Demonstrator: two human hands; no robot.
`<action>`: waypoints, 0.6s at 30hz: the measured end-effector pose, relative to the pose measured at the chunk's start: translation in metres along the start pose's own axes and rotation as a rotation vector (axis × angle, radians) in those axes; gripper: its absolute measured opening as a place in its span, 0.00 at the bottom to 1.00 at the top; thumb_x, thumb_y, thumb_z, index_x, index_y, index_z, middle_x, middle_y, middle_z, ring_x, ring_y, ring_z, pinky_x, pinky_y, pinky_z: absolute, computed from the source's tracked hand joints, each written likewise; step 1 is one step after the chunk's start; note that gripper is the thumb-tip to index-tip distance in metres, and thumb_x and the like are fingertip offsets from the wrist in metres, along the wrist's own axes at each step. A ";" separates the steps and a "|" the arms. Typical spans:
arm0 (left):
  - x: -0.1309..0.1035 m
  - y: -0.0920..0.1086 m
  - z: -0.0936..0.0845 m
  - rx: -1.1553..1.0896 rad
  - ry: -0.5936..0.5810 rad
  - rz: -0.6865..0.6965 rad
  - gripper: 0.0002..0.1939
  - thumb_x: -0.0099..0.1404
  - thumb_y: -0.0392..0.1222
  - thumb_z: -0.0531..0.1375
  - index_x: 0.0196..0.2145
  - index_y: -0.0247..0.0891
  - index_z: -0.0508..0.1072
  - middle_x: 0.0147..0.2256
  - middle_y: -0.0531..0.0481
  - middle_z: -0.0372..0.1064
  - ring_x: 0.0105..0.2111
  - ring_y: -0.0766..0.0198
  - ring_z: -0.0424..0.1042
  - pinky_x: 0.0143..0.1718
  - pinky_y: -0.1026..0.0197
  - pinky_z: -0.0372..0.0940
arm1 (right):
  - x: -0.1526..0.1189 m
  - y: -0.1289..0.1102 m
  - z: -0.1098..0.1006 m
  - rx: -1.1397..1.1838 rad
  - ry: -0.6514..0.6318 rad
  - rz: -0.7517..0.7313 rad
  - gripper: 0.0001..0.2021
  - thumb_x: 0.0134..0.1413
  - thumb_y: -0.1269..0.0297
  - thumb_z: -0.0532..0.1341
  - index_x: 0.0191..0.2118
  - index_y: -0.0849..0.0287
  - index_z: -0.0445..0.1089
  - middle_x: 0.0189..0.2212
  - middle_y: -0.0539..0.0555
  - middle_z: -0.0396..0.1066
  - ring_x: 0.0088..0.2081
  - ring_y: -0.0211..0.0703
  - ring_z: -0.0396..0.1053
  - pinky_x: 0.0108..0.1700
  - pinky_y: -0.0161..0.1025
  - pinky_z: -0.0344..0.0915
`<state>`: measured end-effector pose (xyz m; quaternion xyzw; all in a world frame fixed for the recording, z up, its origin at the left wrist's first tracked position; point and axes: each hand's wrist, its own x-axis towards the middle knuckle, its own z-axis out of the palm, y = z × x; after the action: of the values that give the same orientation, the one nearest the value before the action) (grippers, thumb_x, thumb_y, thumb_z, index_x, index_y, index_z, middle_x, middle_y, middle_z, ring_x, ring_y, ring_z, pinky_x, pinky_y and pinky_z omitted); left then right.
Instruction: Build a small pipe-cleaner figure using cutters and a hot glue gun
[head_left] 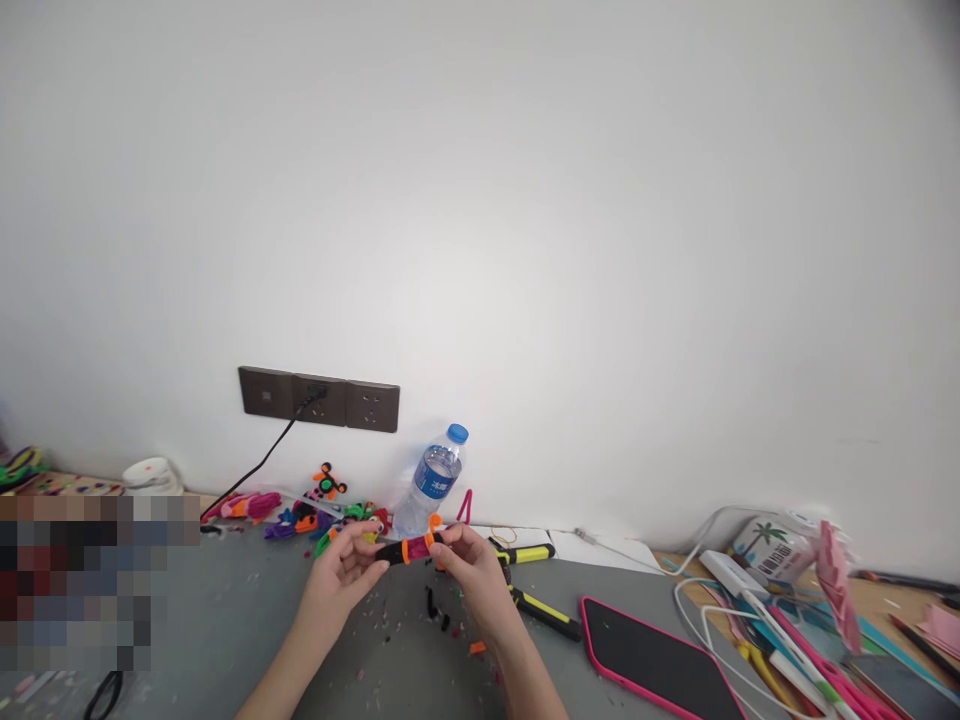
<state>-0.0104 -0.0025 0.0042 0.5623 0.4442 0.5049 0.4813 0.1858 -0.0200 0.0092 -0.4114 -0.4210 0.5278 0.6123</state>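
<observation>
Between my two hands is a small pipe-cleaner figure point(415, 548), black at the left, with orange bands and a magenta stretch, and an orange curl on top at its right. My left hand point(347, 565) pinches the black end between thumb and fingers. At the other end, my right hand point(470, 562) grips it near the orange curl, fingertips closed. Both hands are raised in front of a clear water bottle point(435, 480) with a blue cap. Just right of my right hand lie pliers with yellow-and-black handles point(544, 610), their head partly hidden behind the hand.
A pink-edged phone point(652, 655) lies on the grey mat point(247, 620). Scraps of fuzz dot the mat below my hands. Colourful pipe-cleaner pieces point(300, 518) sit along the wall. White cables point(694, 590), a packet point(772, 545) and paper crowd the right. A black cord point(259, 465) runs from the socket.
</observation>
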 end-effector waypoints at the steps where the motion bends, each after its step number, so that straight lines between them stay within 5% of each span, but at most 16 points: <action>1: 0.000 -0.001 0.001 0.007 0.000 0.000 0.22 0.48 0.48 0.68 0.41 0.39 0.74 0.29 0.48 0.72 0.37 0.54 0.76 0.40 0.58 0.72 | 0.000 0.000 0.000 0.002 0.009 0.004 0.18 0.37 0.54 0.73 0.25 0.59 0.66 0.24 0.48 0.66 0.26 0.36 0.59 0.31 0.34 0.57; 18: -0.003 0.007 0.004 0.028 0.018 -0.004 0.19 0.46 0.51 0.68 0.34 0.38 0.74 0.27 0.49 0.70 0.33 0.55 0.75 0.36 0.59 0.72 | 0.000 -0.002 0.000 -0.033 0.036 0.033 0.18 0.35 0.52 0.73 0.24 0.59 0.68 0.21 0.48 0.66 0.25 0.38 0.61 0.31 0.35 0.58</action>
<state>-0.0062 -0.0067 0.0103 0.5632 0.4567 0.5028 0.4705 0.1865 -0.0203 0.0106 -0.4377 -0.4118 0.5233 0.6042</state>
